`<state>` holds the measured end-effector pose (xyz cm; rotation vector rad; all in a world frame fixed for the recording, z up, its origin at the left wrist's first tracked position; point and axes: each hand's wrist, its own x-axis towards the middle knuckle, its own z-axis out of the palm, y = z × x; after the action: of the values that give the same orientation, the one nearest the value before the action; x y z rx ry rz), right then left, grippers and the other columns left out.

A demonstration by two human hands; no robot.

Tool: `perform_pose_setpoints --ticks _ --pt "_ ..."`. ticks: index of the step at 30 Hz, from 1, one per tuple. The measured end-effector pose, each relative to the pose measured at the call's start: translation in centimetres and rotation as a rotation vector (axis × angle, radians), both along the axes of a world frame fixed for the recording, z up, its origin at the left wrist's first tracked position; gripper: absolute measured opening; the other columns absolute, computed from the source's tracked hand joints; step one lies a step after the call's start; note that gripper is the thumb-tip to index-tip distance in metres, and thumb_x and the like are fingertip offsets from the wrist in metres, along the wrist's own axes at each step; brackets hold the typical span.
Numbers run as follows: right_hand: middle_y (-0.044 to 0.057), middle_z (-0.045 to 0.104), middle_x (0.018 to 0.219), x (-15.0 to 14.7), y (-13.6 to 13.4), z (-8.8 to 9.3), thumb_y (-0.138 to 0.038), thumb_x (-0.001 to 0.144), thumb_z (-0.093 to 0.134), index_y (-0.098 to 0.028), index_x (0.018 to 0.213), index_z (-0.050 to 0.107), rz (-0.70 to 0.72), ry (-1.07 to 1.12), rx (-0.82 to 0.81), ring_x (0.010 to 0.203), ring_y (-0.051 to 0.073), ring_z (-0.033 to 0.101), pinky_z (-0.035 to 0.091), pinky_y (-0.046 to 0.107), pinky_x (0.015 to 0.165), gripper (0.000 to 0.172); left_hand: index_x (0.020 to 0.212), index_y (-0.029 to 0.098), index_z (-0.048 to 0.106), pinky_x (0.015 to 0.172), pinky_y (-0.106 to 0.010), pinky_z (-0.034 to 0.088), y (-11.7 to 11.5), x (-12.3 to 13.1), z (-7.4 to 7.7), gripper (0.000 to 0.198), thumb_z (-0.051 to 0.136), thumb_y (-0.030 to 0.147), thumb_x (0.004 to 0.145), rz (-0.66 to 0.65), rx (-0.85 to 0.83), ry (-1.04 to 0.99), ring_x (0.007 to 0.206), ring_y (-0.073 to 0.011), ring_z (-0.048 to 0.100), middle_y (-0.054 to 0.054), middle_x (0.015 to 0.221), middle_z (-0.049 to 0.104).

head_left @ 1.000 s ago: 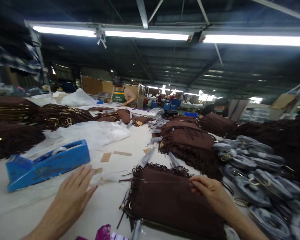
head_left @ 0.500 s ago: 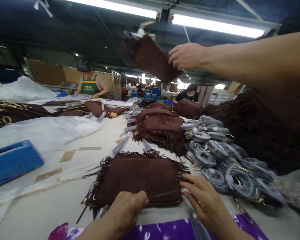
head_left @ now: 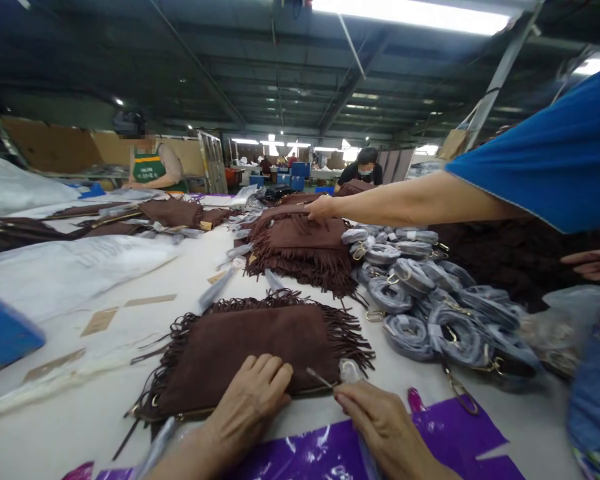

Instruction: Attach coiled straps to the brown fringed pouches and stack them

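A dark brown fringed bag (head_left: 260, 340) lies flat on the table, its zipped edge towards me. My left hand (head_left: 255, 400) rests on the bag's near edge, fingers laid over the fabric and slightly bent. Beside the near right corner, my right hand (head_left: 380, 420) is closed in a pinch. From its fingertips a thin pale strand (head_left: 321, 379) sticks out over the bag; its exact kind I cannot make out. Crumpled clear plastic (head_left: 350, 371) shows just behind those fingers. A purple plastic sheet (head_left: 300, 453) lies beneath my wrists.
Plastic-wrapped coiled straps (head_left: 415, 293) with metal clasps are heaped at right. Behind the bag stands a stack of fringed bags (head_left: 305, 247), touched by a co-worker's hand (head_left: 325, 208) reaching from the right. A blue tape dispenser (head_left: 7, 337) and white plastic (head_left: 80, 267) lie left.
My left hand has gone from a fist to lying on the bag. The strand no longer stretches towards it. The co-worker's arm has come down; the raised bag is gone from the air.
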<state>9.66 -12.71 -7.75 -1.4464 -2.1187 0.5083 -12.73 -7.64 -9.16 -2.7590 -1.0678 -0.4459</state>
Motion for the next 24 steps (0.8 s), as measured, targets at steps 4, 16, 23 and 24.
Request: perform_pose_setpoints --ticks 4,16,23,24 --pt "0.002 0.061 0.073 -1.0 0.0 -0.4 -0.02 0.09 0.036 -0.019 0.08 0.059 0.138 -0.184 0.017 0.069 0.014 0.057 0.039 0.021 0.062 0.025 0.082 0.017 0.049 0.061 -0.032 0.036 1.1 0.2 0.3 0.011 0.044 0.008 0.083 -0.069 0.041 0.127 0.067 -0.0196 0.046 -0.003 0.076 0.052" --pt "0.006 0.064 0.084 -2.5 3.4 -0.3 0.0 0.079 0.036 -0.016 0.097 0.058 0.034 -0.546 -0.039 0.078 0.02 0.059 0.036 0.027 0.063 0.032 0.087 0.014 0.053 0.054 -0.031 0.037 2.7 0.8 4.1 0.021 0.032 0.013 0.089 -0.106 0.418 0.119 0.061 -0.0185 0.048 -0.005 0.072 0.053" --pt "0.004 0.065 0.074 -2.2 3.2 -0.5 -0.008 0.086 0.034 -0.017 0.08 0.057 -0.02 -0.524 0.011 0.069 0.017 0.06 0.03 0.028 0.057 0.026 0.108 0.005 0.055 0.044 -0.029 0.043 -1.7 3.5 1.6 0.034 0.044 0.0 0.076 0.13 0.034 0.425 0.05 -0.0204 0.058 -0.009 0.064 0.059" --pt "0.005 0.065 0.074 -2.3 3.2 -0.4 -0.007 0.086 0.034 -0.017 0.08 0.056 -0.025 -0.534 0.007 0.068 0.017 0.06 0.029 0.028 0.057 0.025 0.112 0.004 0.053 0.043 -0.029 0.044 -1.9 4.0 1.5 0.039 0.044 -0.002 0.074 0.226 -0.039 0.421 0.049 -0.0212 0.058 -0.008 0.06 0.059"
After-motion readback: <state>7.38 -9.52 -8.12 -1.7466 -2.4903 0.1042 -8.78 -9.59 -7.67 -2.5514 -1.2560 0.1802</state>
